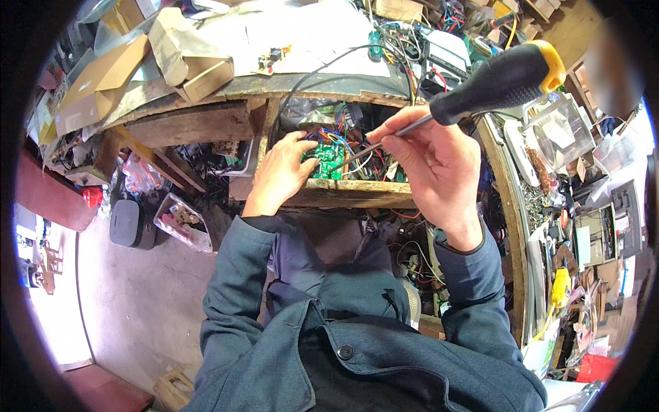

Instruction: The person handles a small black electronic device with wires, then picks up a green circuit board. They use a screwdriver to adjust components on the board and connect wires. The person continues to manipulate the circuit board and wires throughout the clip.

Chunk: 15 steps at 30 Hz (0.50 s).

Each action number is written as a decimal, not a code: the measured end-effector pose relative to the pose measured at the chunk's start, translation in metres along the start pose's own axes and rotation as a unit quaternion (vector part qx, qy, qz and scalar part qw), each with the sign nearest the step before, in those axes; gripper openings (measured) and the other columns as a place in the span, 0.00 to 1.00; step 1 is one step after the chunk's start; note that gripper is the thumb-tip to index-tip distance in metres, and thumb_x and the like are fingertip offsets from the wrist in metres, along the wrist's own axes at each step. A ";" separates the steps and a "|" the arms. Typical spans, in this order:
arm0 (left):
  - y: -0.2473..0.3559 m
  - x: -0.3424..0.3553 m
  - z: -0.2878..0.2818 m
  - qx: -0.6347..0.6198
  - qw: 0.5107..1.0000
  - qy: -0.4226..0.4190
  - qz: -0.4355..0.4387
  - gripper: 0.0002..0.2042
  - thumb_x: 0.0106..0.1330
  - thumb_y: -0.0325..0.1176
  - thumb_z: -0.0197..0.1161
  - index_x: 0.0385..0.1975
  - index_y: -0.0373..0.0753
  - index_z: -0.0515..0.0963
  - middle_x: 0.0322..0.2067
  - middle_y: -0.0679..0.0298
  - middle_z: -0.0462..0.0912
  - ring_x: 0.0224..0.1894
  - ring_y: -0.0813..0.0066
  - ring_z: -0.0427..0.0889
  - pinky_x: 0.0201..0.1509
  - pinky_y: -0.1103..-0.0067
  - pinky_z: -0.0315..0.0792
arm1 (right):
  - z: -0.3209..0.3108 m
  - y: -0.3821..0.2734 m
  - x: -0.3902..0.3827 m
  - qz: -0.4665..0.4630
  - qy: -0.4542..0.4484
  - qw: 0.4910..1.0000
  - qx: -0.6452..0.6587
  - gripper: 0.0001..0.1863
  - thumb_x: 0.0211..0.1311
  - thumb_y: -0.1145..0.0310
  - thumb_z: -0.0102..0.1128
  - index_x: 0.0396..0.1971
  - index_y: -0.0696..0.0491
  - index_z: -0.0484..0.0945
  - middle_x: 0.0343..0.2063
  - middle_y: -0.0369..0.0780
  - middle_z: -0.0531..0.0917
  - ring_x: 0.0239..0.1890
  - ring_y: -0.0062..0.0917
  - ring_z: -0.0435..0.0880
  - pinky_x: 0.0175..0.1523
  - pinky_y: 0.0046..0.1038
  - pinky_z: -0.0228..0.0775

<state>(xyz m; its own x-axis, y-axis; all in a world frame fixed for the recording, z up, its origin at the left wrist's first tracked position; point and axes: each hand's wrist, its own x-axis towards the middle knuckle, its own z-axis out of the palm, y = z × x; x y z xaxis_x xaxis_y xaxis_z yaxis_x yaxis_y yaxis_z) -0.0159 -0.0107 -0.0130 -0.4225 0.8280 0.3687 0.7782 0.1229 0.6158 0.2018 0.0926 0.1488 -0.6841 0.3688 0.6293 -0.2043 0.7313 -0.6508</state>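
Observation:
A green circuit board sits in the open drawer in front of me, with coloured wires running from its far side. My left hand grips the board's left edge, thumb and fingers on it. Between the fingertips of my right hand is the metal shaft of a screwdriver. Its black and yellow handle points up to the right, and the shaft slopes down left to the board, where the tip appears to meet the lower right part. Whether the tip touches a screw is too small to tell.
Wires and electronic parts crowd the drawer. Above it, the worktop carries cardboard boxes, a small board with parts and a green-handled screwdriver. A long black cable arches over. Clutter fills the right-hand bench.

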 end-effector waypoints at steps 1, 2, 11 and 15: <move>0.000 0.000 0.000 -0.001 1.000 0.001 0.002 0.19 0.63 0.37 0.71 0.53 0.37 0.86 0.61 0.48 0.81 0.62 0.48 0.80 0.67 0.64 0.73 | 0.000 0.000 0.000 0.000 0.004 1.000 0.004 0.09 0.67 0.83 0.66 0.45 0.61 0.80 0.35 0.42 0.90 0.41 0.22 0.92 0.46 0.23 0.84; -0.002 0.000 0.000 0.000 1.000 0.000 0.002 0.19 0.63 0.37 0.71 0.53 0.37 0.86 0.61 0.48 0.81 0.62 0.48 0.80 0.67 0.64 0.73 | 0.001 0.000 0.000 -0.001 0.008 1.000 0.009 0.09 0.68 0.83 0.66 0.45 0.61 0.80 0.35 0.42 0.90 0.40 0.21 0.92 0.46 0.23 0.84; -0.002 0.000 0.001 0.005 1.000 0.008 0.012 0.19 0.63 0.37 0.72 0.53 0.38 0.85 0.60 0.47 0.81 0.61 0.47 0.81 0.66 0.64 0.74 | 0.000 0.000 0.001 -0.015 -0.007 1.000 -0.012 0.10 0.67 0.83 0.67 0.46 0.60 0.80 0.35 0.42 0.90 0.40 0.21 0.92 0.46 0.24 0.84; -0.003 -0.001 0.001 0.003 1.000 0.005 0.008 0.18 0.64 0.37 0.71 0.52 0.37 0.85 0.60 0.46 0.81 0.62 0.47 0.80 0.67 0.62 0.74 | 0.001 -0.006 0.001 -0.007 -0.014 1.000 -0.017 0.11 0.67 0.83 0.67 0.46 0.60 0.80 0.35 0.42 0.90 0.40 0.22 0.92 0.46 0.24 0.84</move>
<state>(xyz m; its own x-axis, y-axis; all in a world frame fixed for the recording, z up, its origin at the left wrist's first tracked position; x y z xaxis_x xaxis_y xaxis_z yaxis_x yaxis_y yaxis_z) -0.0176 -0.0109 -0.0161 -0.4147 0.8241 0.3858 0.7876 0.1127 0.6057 0.2015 0.0881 0.1524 -0.7013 0.3415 0.6258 -0.1910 0.7557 -0.6265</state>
